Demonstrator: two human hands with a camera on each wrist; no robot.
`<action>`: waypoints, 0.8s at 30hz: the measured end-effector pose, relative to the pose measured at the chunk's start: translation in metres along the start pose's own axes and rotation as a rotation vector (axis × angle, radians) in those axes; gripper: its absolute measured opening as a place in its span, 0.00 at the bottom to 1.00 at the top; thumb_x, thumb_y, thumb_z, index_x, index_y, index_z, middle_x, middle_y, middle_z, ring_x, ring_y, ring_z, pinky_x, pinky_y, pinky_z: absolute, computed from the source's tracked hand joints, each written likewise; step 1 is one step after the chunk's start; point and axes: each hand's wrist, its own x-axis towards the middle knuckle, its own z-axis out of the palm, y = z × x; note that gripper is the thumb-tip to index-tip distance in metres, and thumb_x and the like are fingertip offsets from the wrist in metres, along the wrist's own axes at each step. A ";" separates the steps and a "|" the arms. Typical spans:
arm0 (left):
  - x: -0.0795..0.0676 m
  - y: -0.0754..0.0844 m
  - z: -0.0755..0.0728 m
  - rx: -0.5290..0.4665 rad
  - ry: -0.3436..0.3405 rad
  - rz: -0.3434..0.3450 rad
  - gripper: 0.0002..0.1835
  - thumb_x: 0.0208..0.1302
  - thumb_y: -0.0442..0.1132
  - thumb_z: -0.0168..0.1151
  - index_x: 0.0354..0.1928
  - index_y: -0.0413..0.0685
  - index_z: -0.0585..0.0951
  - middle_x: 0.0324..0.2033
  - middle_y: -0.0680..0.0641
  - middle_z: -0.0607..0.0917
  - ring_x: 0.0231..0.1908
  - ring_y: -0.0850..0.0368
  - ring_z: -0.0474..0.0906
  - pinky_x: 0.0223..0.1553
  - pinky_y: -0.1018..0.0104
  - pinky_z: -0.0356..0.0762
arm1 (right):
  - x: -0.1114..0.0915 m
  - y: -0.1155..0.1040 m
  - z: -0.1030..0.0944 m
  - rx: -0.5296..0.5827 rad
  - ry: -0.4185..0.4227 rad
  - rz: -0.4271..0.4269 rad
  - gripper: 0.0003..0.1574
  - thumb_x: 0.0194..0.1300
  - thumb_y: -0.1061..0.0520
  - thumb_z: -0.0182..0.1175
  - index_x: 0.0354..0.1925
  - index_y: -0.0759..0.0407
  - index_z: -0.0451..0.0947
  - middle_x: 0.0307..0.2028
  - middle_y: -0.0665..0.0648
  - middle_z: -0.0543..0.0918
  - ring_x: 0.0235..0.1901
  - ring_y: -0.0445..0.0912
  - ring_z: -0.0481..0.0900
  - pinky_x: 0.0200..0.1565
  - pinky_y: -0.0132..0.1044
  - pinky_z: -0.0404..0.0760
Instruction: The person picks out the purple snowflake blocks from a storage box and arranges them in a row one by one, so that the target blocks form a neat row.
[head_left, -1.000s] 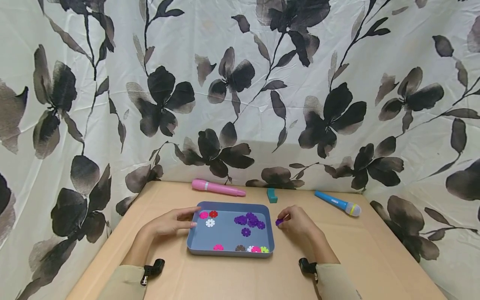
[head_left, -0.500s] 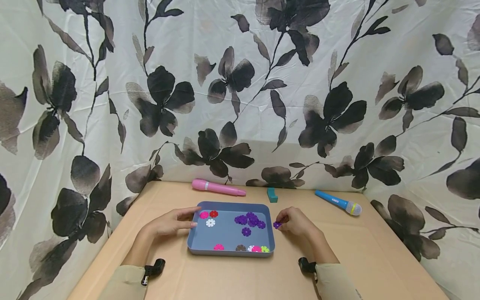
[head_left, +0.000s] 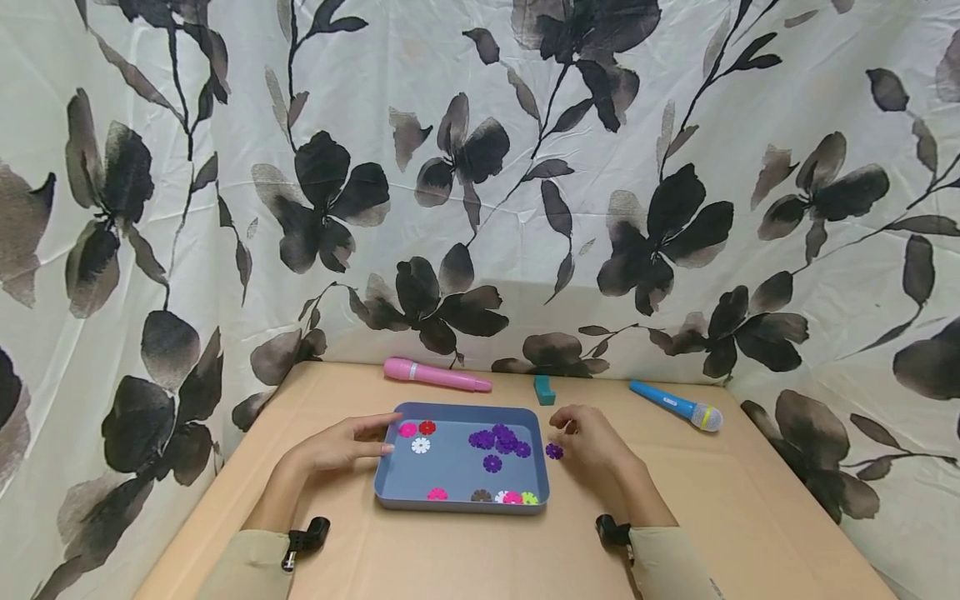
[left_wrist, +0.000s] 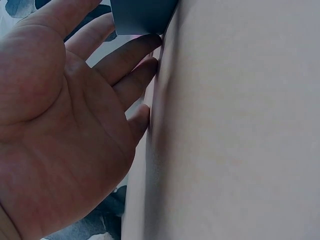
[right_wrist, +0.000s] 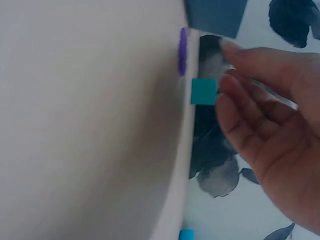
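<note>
A shallow blue-grey tray (head_left: 450, 473) holds flower-shaped plastic discs. Purple discs (head_left: 502, 437) cluster at its right; pink, red and white discs (head_left: 421, 446) sit at upper left, and mixed colours line the front wall. My left hand (head_left: 333, 446) touches the tray's left side with fingertips, fingers extended; its palm shows in the left wrist view. A single purple disc (head_left: 554, 451) lies on the table just right of the tray. Beside it hovers my right hand (head_left: 596, 437), fingers loosely bent and holding nothing, raised off the table in the right wrist view.
Behind the tray lie a pink toy microphone (head_left: 437, 375) and a teal angled block (head_left: 544, 391). A blue toy microphone (head_left: 677, 406) rests at the back right. Floral fabric (head_left: 555, 325) hangs behind the table (head_left: 465, 558).
My right hand has let go of the purple disc, which now lies flat on the table right of the tray. The hand has lifted slightly away. My left hand has stayed put.
</note>
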 end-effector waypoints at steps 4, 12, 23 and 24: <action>0.000 -0.001 0.000 0.016 0.003 0.005 0.37 0.74 0.46 0.65 0.79 0.45 0.65 0.78 0.37 0.64 0.79 0.35 0.57 0.78 0.37 0.53 | 0.002 -0.012 -0.004 0.036 0.084 -0.079 0.12 0.67 0.63 0.70 0.49 0.58 0.87 0.44 0.55 0.88 0.38 0.45 0.80 0.38 0.34 0.82; 0.001 0.000 0.001 0.032 0.010 0.015 0.37 0.74 0.47 0.65 0.79 0.45 0.65 0.78 0.37 0.65 0.78 0.35 0.59 0.78 0.36 0.54 | 0.003 -0.046 0.000 0.120 0.040 -0.172 0.13 0.67 0.61 0.71 0.50 0.54 0.87 0.45 0.55 0.88 0.40 0.44 0.81 0.45 0.35 0.85; 0.002 -0.003 0.000 0.048 0.019 0.009 0.38 0.73 0.49 0.66 0.79 0.45 0.65 0.77 0.37 0.66 0.77 0.35 0.61 0.78 0.37 0.55 | 0.010 -0.065 0.039 0.066 -0.202 -0.313 0.17 0.68 0.61 0.70 0.54 0.62 0.86 0.46 0.62 0.88 0.40 0.44 0.81 0.41 0.31 0.82; 0.002 -0.003 0.000 0.047 0.018 0.007 0.37 0.73 0.48 0.66 0.79 0.45 0.65 0.77 0.37 0.66 0.77 0.35 0.61 0.78 0.37 0.55 | 0.010 -0.064 0.043 0.055 -0.213 -0.321 0.16 0.67 0.62 0.70 0.54 0.62 0.86 0.46 0.61 0.87 0.40 0.43 0.80 0.40 0.30 0.81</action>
